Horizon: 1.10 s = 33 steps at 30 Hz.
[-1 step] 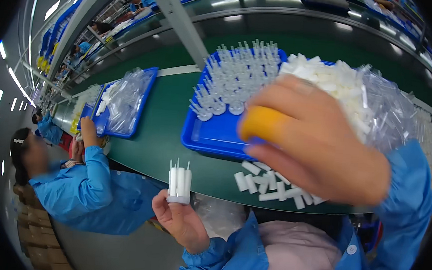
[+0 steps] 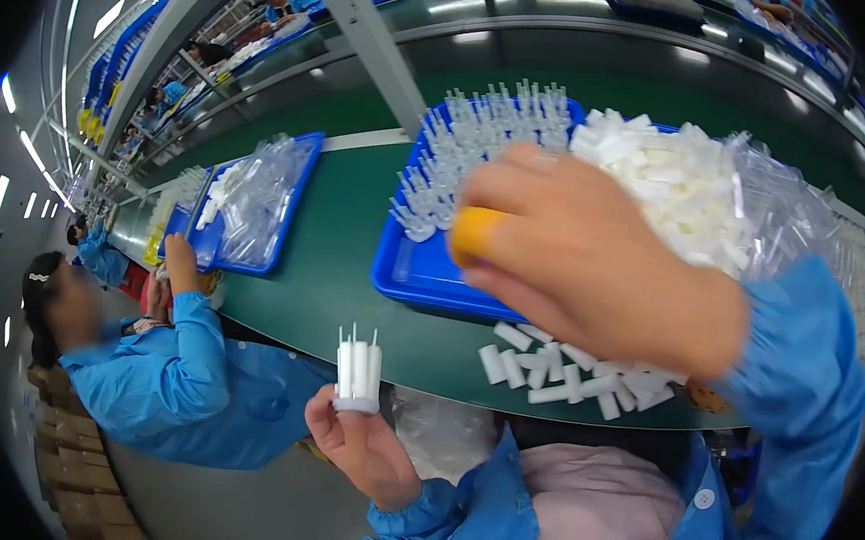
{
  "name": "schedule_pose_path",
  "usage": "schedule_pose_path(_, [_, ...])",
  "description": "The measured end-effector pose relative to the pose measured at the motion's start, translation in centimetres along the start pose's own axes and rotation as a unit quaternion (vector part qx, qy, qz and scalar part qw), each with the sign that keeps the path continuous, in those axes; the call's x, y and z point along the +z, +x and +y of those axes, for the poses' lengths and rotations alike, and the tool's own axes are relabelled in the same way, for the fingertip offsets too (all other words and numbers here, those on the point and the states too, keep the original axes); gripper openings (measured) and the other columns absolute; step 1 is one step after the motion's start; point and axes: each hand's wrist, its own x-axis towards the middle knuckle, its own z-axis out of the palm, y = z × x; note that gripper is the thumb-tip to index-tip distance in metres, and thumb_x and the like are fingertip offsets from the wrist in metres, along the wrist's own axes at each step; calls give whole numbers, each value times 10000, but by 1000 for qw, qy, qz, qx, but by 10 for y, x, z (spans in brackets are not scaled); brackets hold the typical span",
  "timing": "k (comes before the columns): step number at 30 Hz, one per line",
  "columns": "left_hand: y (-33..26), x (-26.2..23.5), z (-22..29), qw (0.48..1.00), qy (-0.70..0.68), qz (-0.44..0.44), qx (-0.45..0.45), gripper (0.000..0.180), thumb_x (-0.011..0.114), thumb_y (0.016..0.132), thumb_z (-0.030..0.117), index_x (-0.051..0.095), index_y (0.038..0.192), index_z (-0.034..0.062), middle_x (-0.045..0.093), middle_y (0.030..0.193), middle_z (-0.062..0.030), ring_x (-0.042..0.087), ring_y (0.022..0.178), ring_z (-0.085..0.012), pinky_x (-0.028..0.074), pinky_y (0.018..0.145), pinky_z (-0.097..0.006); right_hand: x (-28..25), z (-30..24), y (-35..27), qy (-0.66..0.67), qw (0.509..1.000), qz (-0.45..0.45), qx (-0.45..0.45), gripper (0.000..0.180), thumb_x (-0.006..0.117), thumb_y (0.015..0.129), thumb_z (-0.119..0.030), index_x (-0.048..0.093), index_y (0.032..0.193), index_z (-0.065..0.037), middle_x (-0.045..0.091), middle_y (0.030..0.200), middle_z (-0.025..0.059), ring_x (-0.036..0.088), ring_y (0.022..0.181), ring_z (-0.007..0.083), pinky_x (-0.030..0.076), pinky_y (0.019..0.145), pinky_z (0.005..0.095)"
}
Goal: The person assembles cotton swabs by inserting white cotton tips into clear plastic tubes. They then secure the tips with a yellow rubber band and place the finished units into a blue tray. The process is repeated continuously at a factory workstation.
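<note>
The left hand (image 2: 365, 446) is hanging just off the near edge of the green bench (image 2: 343, 254), fingers curled shut around a small cluster of white plastic tubes (image 2: 357, 373) that is standing upright above the fist, thin tips pointing up. The right hand (image 2: 594, 256) is reaching out over the near edge of the blue tray (image 2: 421, 284), very close to the camera and blurred; its fingers are bent loosely downward, an orange rubber cot (image 2: 473, 235) is covering one fingertip, and whether it is gripping anything cannot be told, since the palm side is hidden.

The blue tray is sitting at the bench's near edge, directly ahead. Rows of clear plastic tubes (image 2: 482, 138) are standing upright across its left and far parts, while a heap of white plastic caps (image 2: 659, 181) is filling its right part, partly behind the right hand. A clear plastic bag (image 2: 792, 220) is lying against that heap on the tray's right side. Loose white caps (image 2: 566, 372) are scattered on the bench between the tray and the near edge, under the right wrist.

Further left along the bench, a second blue tray (image 2: 293, 185) is holding a crumpled clear bag. A co-worker in a blue coat (image 2: 160, 371) is sitting at the near edge there, one hand (image 2: 181, 257) resting at that tray's near corner
</note>
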Motion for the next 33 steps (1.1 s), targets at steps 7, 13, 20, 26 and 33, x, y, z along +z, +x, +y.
schedule_pose_path(7, [6, -87, 22, 995, 25, 92, 40, 237, 547, 903, 58, 503, 1136, 76, 540, 1133, -83, 510, 1098, -211, 423, 983, -355, 186, 45, 53, -208, 961, -125, -134, 77, 581, 736, -150, 634, 694, -112, 553, 817, 52, 562, 840, 214, 413, 732, 338])
schedule_pose_path(13, [7, -110, 19, 991, 39, 122, 27, 258, 550, 903, 79, 492, 1154, 72, 529, 1156, -94, 521, 1087, -225, 445, 951, -348, 167, 39, 53, -244, 935, -163, -198, 76, 561, 761, -152, 618, 792, -111, 552, 827, 35, 569, 836, 190, 391, 739, 324])
schedule_pose_path(20, [1, -110, 13, 989, 122, 87, -18, 462, 565, 912, 256, 379, 1298, 83, 459, 1214, -147, 497, 998, -199, 456, 820, -299, -61, 0, -20, -248, 968, -38, 13, 323, 695, 674, -99, 601, 979, -49, 561, 831, 77, 558, 818, 250, 421, 729, 362])
schedule_pose_path(26, [9, -44, 3, 991, 129, -34, -13, 256, 490, 943, 144, 453, 1173, 39, 508, 1075, -122, 509, 947, -200, 437, 782, -284, -156, 26, -151, -373, 885, 44, 274, 242, 683, 727, -150, 593, 929, -52, 544, 757, 67, 528, 688, 257, 416, 624, 360])
schedule_pose_path(33, [-10, 26, -5, 991, 26, -120, -47, 193, 577, 899, 135, 517, 1078, 95, 526, 1175, -54, 528, 1077, -176, 442, 925, -294, -152, 51, -221, -440, 850, 49, 286, 254, 696, 718, -230, 605, 865, -44, 558, 910, 102, 529, 835, 283, 411, 714, 391])
